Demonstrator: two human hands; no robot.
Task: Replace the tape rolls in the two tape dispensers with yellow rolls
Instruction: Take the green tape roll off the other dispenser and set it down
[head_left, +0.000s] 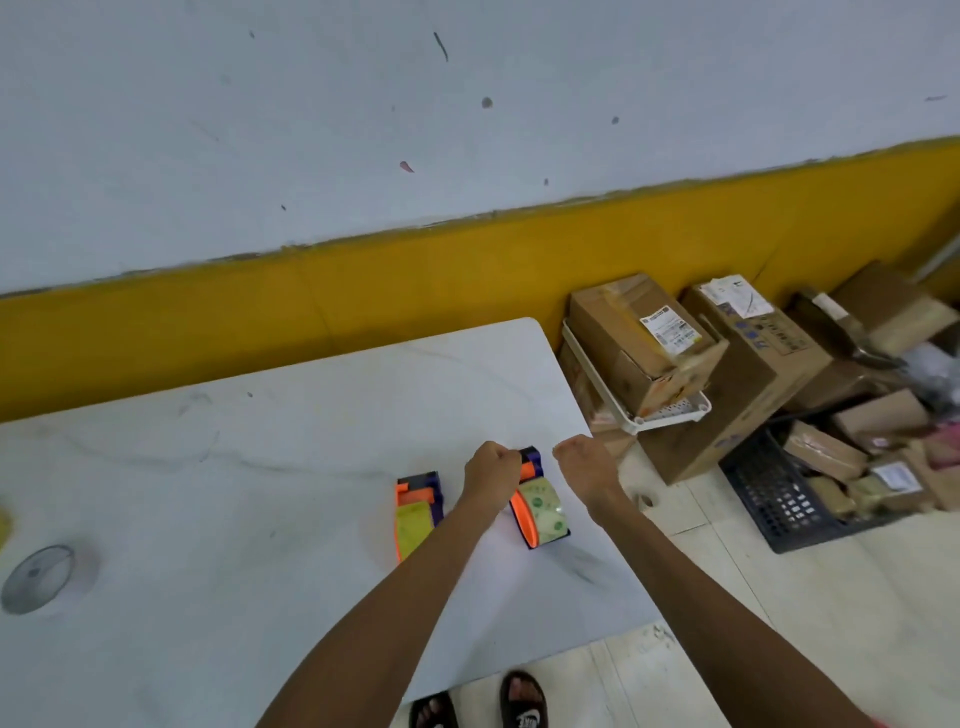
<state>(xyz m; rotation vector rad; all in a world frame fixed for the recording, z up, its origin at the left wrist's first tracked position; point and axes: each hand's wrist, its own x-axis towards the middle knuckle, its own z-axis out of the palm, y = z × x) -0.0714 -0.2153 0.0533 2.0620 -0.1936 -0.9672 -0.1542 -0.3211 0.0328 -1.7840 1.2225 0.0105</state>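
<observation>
- Both hands reach out over the table (208, 493), arms stretched from 6 o'clock toward the centre.
- Left hand (491, 467) is curled into a fist, touching the purple top end of the right dispenser (537, 501); whether it truly grips that end I cannot tell, as the fingers are hidden from this side.
- Right hand (584, 462) is also curled shut, just beside the same dispenser at its 2 o'clock; what it holds, if anything, cannot be made out.
- Right dispenser, orange and purple, lies near the table's right edge, between the two wrists, with a pale greenish clear roll (543, 506) seated in it.
- Left dispenser (418, 506), same colours, lies just at 9 o'clock of the left forearm, close to the other one but apart from it; a yellow roll (413, 530) sits in its lower part.
- A round grey disc (39, 577) lies on the table far off at 9 o'clock.
- A yellow scrap (4, 525) shows at the left edge of view, too cut off to name.
- Off the table at 3 o'clock, cardboard boxes (639, 338) are piled on the floor, one in a white tray (670, 415); a dark crate (779, 493) with parcels stands beside them.
- Sandalled feet (522, 701) show at 6 o'clock below the table edge.
- A wall with a yellow band (363, 291) runs behind the table at 12 o'clock.
</observation>
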